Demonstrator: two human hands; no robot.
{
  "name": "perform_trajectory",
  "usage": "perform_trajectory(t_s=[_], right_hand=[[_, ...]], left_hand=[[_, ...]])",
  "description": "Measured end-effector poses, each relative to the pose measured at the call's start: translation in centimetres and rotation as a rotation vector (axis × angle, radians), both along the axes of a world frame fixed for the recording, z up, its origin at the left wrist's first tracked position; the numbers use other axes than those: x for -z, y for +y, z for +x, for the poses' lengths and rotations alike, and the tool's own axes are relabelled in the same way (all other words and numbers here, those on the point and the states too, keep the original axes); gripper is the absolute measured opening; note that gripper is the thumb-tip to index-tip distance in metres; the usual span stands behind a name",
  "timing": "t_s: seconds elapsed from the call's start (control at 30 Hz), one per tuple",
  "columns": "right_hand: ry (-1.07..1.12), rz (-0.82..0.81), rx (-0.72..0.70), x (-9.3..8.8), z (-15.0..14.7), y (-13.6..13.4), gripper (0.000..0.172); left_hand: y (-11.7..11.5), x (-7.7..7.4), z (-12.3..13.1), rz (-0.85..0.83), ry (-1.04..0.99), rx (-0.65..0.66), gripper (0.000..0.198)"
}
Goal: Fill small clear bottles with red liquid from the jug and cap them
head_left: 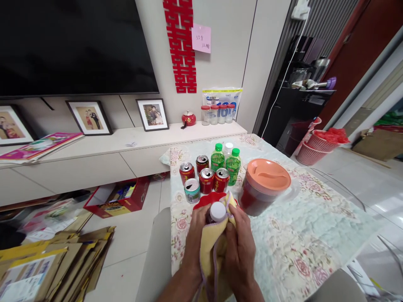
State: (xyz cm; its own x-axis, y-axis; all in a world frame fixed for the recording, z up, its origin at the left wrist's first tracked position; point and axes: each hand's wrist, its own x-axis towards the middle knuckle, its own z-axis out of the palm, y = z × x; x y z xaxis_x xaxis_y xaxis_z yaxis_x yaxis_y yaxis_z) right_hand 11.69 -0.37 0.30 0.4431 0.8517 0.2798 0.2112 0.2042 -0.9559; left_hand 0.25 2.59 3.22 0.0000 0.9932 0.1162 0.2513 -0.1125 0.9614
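My left hand (195,237) is wrapped round a bottle (218,211) with a white cap; most of the bottle's body is hidden by the hand and a cloth. My right hand (242,237) grips the yellow cloth (209,243) with purple edging, which lies against the bottle's side and hangs down toward me. Just beyond my hands, part of a red dish (203,202) shows. Several opened drink cans (207,181) stand behind it, and a teal can (192,191) is nearest on the left. Two green-capped bottles (233,167) stand beside a white-capped bottle (228,148).
To the right stands a clear bucket (255,197) with an orange lid (267,175), dark red contents inside. The table (292,239) wears a floral cover. Beyond is a white cabinet (126,138) with picture frames and jars. Flattened cardboard (72,260) lies on the floor at left.
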Motion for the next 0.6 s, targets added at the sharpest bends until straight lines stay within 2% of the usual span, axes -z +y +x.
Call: perform_trajectory(t_s=[0.13, 0.23, 0.3, 0.37, 0.5, 0.6], right_hand=[[0.12, -0.052, -0.098, 0.0, 0.8, 1.9, 0.054], [0.233, -0.101, -0.161, 0.3, 1.4, 3.2, 0.052], [0.294, -0.12, -0.19, 0.6, 1.5, 3.7, 0.049], [0.341, -0.13, -0.214, 0.9, 1.6, 4.0, 0.046], [0.396, -0.125, -0.225, 1.0, 1.6, 4.0, 0.041], [0.415, -0.105, -0.242, 0.4, 1.6, 3.4, 0.034]], left_hand=[[-0.2, 0.4, -0.3, -0.075, -0.114, 0.049, 0.043], [-0.3, 0.6, -1.0, -0.058, -0.076, 0.18, 0.062], [-0.1, 0.7, -1.3, -0.082, -0.033, 0.223, 0.065], [0.3, 0.9, -1.2, -0.101, -0.018, 0.219, 0.064], [1.4, 1.9, 0.2, 0.019, -0.057, 0.187, 0.074], [1.4, 1.7, 0.9, 0.041, -0.108, 0.143, 0.069]])
